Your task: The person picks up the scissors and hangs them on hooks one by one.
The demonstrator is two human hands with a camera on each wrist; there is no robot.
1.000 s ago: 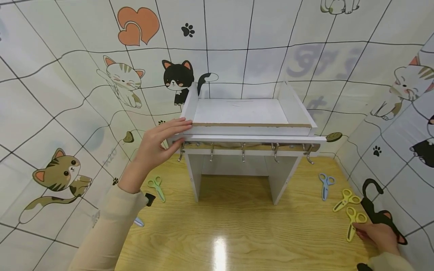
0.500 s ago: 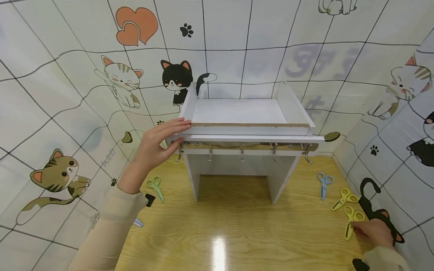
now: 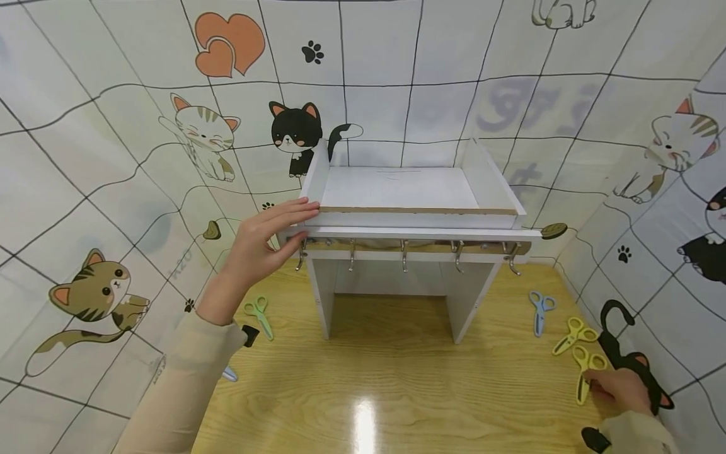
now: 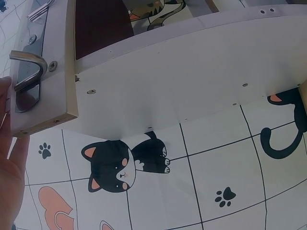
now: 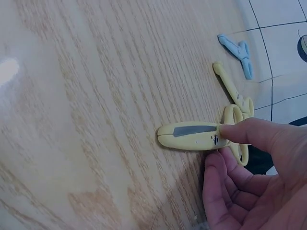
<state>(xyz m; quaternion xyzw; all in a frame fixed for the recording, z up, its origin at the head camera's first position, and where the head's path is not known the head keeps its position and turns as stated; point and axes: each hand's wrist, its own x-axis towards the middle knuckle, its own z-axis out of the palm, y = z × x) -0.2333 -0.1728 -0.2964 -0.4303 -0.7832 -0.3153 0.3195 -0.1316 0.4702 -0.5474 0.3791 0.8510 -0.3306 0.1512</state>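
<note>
A white shelf unit with several metal hooks along its front rail stands on the table. My left hand rests on its left front corner, fingers straight on top and thumb at the front edge. In the left wrist view a hook shows on the rail, with part of that hand at the left edge. My right hand pinches yellow scissors at the pivot, thumb on top and fingers curled below. The blades lie together, pointing toward the person, low over the tabletop.
Other yellow scissors and blue scissors lie beyond the right hand. Green scissors lie left of the shelf unit; a bluish object shows beside the left sleeve. Cat-print walls surround the wooden table.
The view has shifted slightly. The right hand keeps its pinch on the yellow scissors with only a slight shift, and the left hand stays on the shelf corner.
</note>
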